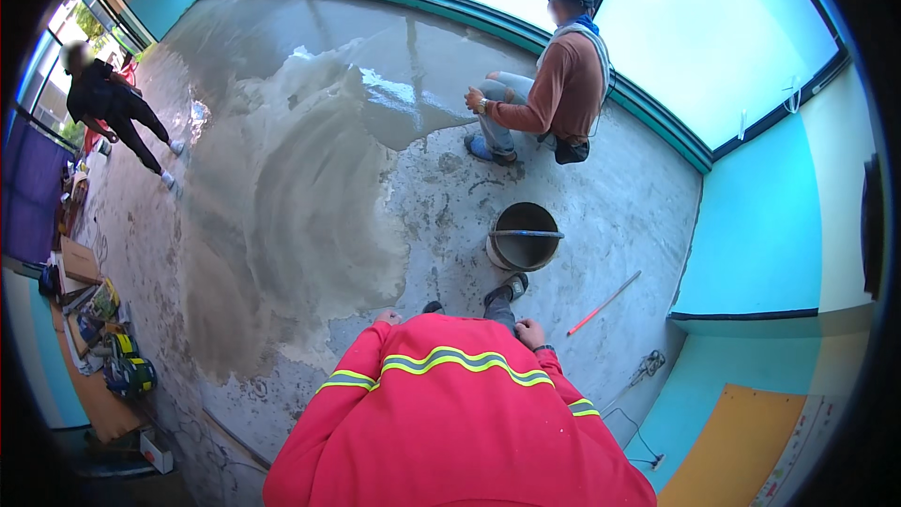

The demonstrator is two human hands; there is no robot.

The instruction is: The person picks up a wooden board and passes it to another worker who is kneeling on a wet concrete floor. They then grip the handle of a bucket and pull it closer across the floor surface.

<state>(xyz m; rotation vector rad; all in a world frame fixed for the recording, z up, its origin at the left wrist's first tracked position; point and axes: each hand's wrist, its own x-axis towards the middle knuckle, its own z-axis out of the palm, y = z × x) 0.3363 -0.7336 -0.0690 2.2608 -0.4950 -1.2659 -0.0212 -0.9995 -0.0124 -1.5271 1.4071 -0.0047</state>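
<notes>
My left hand (388, 317) shows at the end of a red sleeve, beside the edge of a grey wet-looking coating (319, 197) spread over the floor. My right hand (530, 333), with a dark band at its wrist, is close to my right leg. Both hands are small and partly cut off by my red jacket (460, 432) with its yellow-and-silver stripes, so their fingers cannot be made out. Beyond my right shoe (507, 288) stands a dark bucket (497, 249), its handle lying across the top and grey material inside.
A co-worker (563, 84) in a brown top squats by the windows. Another person (117, 103) in dark clothes stands at far left. A red-ended rod (603, 303) and a mixer-like tool (648, 366) with a cord lie right. Bags and boards (99, 338) line the left wall.
</notes>
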